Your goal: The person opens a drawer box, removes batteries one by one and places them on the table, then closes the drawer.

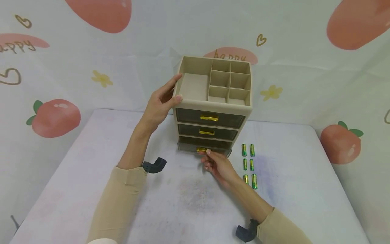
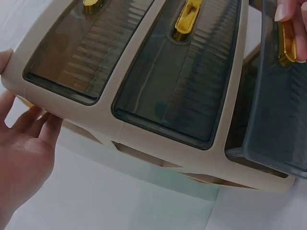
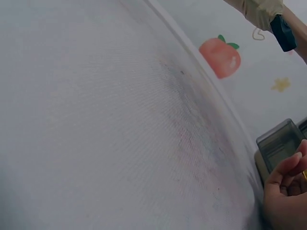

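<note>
A beige desktop drawer organizer [image 1: 213, 105] stands on the table, its open-topped compartments facing up and three smoky drawers in front. My left hand [image 1: 158, 105] grips its upper left side, thumb at the front corner and fingers along the side wall. In the left wrist view that hand [image 2: 29, 148] wraps the organizer's corner. Below, the bottom drawer [image 1: 187, 146] is pulled partly out. My right hand [image 1: 220, 166] pinches the drawer's gold handle [image 1: 201, 150] between thumb and fingers. That handle [image 2: 288, 45] also shows in the left wrist view. The upper drawer [image 1: 189, 116] and middle drawer [image 1: 189, 129] are closed.
Several green-and-gold batteries [image 1: 252, 150] lie in pairs on the white table [image 1: 292, 189], right of the organizer. A patterned cloth backdrop [image 1: 146, 40] hangs behind the table. Dark wrist mounts [image 1: 155, 165] sit by both sleeves.
</note>
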Tool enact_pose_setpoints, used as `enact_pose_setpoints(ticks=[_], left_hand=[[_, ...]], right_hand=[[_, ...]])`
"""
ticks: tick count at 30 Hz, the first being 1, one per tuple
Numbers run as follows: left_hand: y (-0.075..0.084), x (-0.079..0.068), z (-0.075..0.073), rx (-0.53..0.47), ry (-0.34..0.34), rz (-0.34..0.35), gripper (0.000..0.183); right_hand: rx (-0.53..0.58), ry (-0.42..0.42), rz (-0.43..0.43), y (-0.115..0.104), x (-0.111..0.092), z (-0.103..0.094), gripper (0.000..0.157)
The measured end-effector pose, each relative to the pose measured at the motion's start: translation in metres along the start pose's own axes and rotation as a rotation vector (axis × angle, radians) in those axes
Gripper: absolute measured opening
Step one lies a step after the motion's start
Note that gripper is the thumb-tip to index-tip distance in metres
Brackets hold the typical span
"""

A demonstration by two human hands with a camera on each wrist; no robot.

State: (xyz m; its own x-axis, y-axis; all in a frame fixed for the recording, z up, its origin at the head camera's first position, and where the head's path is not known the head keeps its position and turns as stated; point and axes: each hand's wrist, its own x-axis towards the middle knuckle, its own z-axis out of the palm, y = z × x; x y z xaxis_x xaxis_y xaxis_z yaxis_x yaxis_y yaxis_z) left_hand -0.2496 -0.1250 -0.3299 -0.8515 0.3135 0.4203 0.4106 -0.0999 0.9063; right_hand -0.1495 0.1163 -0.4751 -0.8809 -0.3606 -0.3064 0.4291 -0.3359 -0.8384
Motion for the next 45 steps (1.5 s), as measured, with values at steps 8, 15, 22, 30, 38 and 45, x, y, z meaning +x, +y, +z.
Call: enact_pose_setpoints(ticks=[8, 15, 22, 30, 38, 45], left_hand=[[-0.001, -0.001, 0.0, 0.013, 0.002, 0.006, 0.058], [-0.001, -0.002, 0.0, 0.001, 0.011, 0.007, 0.057], [0.001, -0.001, 0.001, -0.002, 0.019, -0.012, 0.058], [-0.001, -0.001, 0.001, -0.006, 0.012, -0.014, 0.057], [-0.001, -0.001, 0.001, -0.007, 0.013, -0.019, 0.057], [-0.002, 0.0, 0.002, -0.018, 0.02, -0.013, 0.057]], right_hand=[[-0.045, 0.039, -0.031, 0.0, 0.005, 0.001, 0.048], [-0.062, 0.083, -0.035, -0.002, 0.01, 0.002, 0.046], [-0.085, 0.093, -0.046, -0.003, 0.013, 0.0, 0.044], [-0.106, 0.085, -0.05, -0.004, 0.016, -0.002, 0.046], [-0.114, 0.106, -0.067, -0.004, 0.022, -0.002, 0.044], [-0.106, 0.115, -0.07, -0.006, 0.024, -0.002, 0.043]])
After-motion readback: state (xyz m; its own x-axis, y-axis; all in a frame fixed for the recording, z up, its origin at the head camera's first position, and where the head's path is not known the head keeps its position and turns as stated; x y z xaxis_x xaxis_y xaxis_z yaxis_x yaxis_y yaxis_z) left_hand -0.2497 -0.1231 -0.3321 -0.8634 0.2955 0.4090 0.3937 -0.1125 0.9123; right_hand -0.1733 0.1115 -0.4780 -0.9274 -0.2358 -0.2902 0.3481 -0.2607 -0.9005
